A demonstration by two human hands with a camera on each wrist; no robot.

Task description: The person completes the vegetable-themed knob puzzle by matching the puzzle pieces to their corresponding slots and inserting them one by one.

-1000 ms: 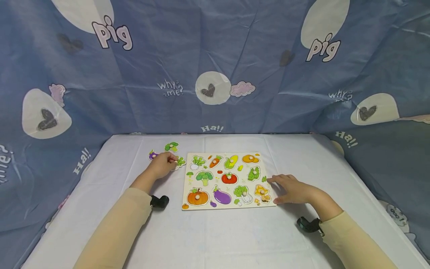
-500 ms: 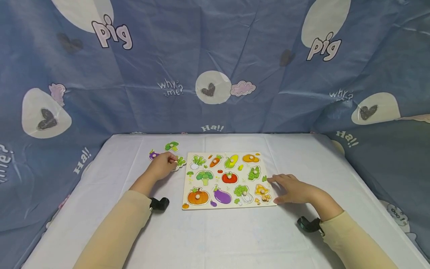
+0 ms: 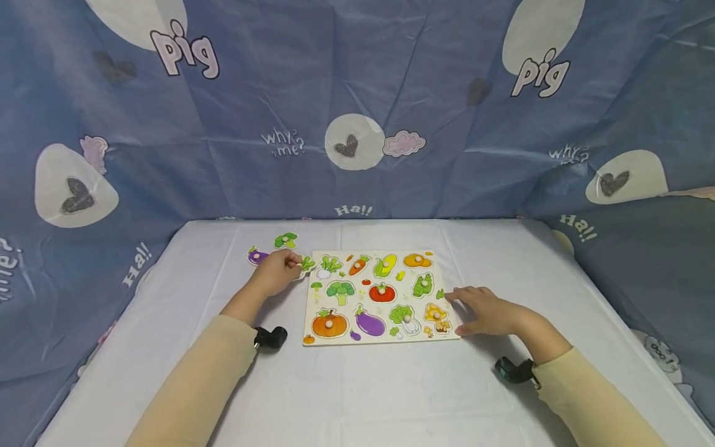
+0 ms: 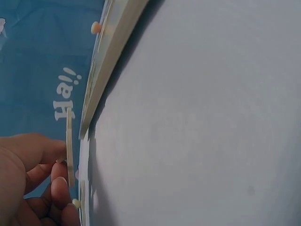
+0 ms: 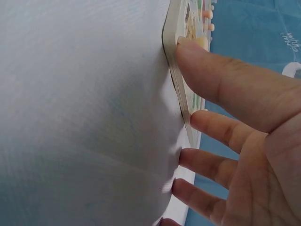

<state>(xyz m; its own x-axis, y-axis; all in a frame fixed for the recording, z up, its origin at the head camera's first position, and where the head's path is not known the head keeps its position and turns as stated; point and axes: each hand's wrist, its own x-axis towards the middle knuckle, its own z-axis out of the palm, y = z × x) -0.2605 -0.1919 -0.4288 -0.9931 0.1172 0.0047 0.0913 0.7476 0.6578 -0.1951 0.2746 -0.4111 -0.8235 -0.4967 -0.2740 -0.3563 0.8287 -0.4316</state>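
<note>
My left hand (image 3: 277, 273) pinches a flat wooden puzzle piece with green leaves, apparently the turnip piece (image 3: 306, 264); its lower part is hidden behind the fingers. In the left wrist view the piece (image 4: 70, 155) is seen edge-on, lifted off the cloth. It is close to the left edge of the vegetable puzzle board (image 3: 309, 310), beside the printed turnip recess (image 3: 329, 267). At the board's right edge rests my right hand (image 3: 491, 313), fingers spread. In the right wrist view its thumb (image 5: 202, 70) touches the board's corner.
A broccoli piece (image 3: 286, 240) and an eggplant piece (image 3: 256, 256) lie on the white cloth, left of the board. Knobbed pieces such as the pumpkin (image 3: 329, 325) and tomato (image 3: 382, 293) sit in the board. A blue printed curtain (image 3: 357, 192) stands behind the table.
My left hand has moved slightly to the right with the turnip piece, bringing it up to the board's left edge. My right hand stays at the board's right edge.
</note>
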